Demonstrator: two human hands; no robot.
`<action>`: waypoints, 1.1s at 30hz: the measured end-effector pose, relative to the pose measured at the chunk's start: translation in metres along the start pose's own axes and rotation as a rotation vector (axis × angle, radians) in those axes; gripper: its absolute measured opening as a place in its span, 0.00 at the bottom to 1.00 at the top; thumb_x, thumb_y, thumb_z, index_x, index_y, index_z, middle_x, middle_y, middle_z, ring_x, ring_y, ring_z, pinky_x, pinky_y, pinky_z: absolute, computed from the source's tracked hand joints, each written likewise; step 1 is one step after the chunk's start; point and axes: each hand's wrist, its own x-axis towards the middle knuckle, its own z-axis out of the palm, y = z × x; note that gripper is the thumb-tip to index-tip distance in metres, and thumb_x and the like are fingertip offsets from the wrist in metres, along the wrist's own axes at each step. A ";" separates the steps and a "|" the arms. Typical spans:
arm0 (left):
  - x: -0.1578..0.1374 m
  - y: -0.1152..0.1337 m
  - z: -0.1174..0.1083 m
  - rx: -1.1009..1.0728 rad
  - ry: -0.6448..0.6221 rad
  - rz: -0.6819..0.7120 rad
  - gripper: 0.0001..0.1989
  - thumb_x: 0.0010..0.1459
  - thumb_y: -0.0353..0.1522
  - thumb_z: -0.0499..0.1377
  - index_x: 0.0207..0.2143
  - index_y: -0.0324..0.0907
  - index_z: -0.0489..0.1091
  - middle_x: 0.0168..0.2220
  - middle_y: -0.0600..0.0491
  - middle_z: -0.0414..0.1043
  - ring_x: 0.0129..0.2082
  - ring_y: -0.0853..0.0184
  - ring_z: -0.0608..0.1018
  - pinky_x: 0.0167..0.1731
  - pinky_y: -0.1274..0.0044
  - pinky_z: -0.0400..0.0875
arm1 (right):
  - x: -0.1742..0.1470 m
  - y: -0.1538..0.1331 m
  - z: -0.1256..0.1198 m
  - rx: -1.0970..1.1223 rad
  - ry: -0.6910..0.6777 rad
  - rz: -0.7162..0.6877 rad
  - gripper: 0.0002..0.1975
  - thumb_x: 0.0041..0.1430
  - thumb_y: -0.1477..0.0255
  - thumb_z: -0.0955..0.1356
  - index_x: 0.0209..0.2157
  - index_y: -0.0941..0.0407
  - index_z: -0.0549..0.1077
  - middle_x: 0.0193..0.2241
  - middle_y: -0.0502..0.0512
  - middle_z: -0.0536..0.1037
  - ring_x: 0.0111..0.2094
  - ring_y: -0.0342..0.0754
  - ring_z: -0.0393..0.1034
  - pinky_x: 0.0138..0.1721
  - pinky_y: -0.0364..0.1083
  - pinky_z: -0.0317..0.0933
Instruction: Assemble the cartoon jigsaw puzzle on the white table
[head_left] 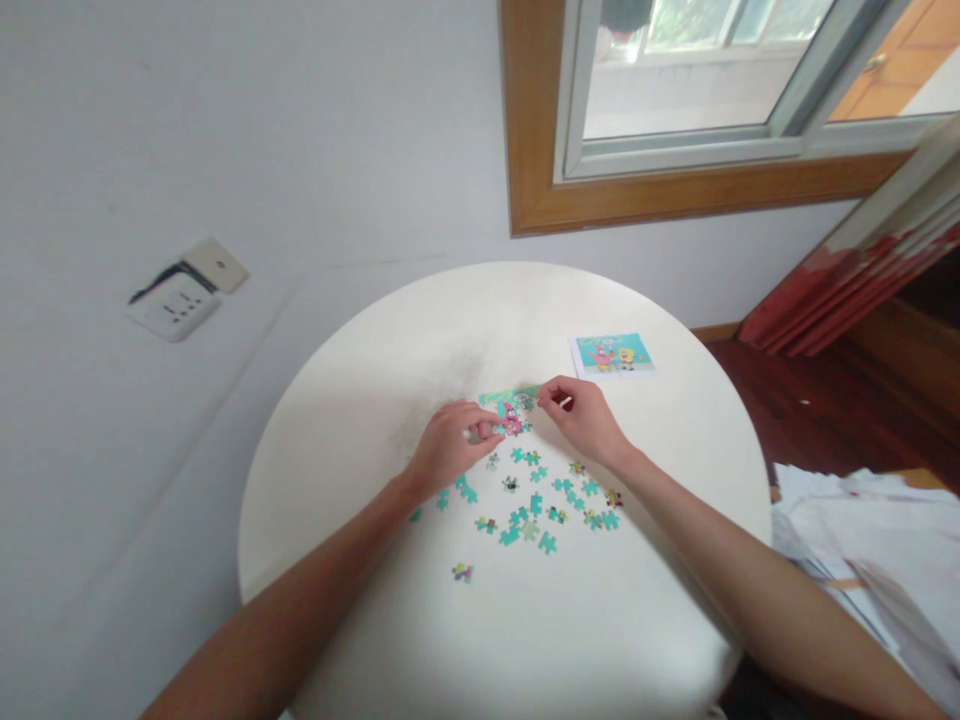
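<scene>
A partly joined jigsaw puzzle [513,411] lies on the white table, with a green-blue top strip and a pink cartoon figure. My left hand [454,441] rests at its left side, thumb and forefinger closed on the pink part. At the right edge of the puzzle, my right hand [579,412] pinches a small jigsaw piece, mostly hidden by the fingertips. Several loose teal pieces [536,503] are scattered nearer to me, some with yellow or dark print. One multicoloured piece [463,573] lies apart, towards the front.
A picture card [615,355] with pink and yellow cartoon figures lies at the back right of the round table [360,370]. Behind stand a wall with a socket [174,306] and a wood-framed window [536,190]. Papers [870,560] are piled at the lower right.
</scene>
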 end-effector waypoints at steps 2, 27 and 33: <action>0.000 0.001 0.001 0.007 0.029 -0.010 0.05 0.53 0.30 0.67 0.34 0.42 0.78 0.24 0.56 0.71 0.26 0.70 0.72 0.32 0.79 0.66 | -0.003 -0.003 0.002 -0.023 -0.057 -0.058 0.04 0.57 0.76 0.67 0.32 0.57 0.75 0.28 0.52 0.77 0.29 0.43 0.69 0.32 0.43 0.62; -0.003 0.010 0.003 -0.043 0.076 0.008 0.05 0.53 0.31 0.67 0.33 0.42 0.76 0.22 0.58 0.68 0.25 0.71 0.71 0.32 0.78 0.66 | -0.013 -0.021 0.011 -0.111 -0.233 -0.265 0.04 0.59 0.76 0.69 0.36 0.56 0.76 0.29 0.51 0.75 0.29 0.42 0.67 0.34 0.41 0.61; -0.003 0.009 0.003 -0.046 0.084 0.017 0.05 0.52 0.31 0.68 0.33 0.42 0.76 0.22 0.58 0.68 0.25 0.71 0.71 0.32 0.78 0.66 | -0.012 -0.020 0.011 -0.123 -0.242 -0.271 0.03 0.59 0.76 0.69 0.35 0.56 0.76 0.29 0.51 0.75 0.29 0.42 0.66 0.34 0.41 0.60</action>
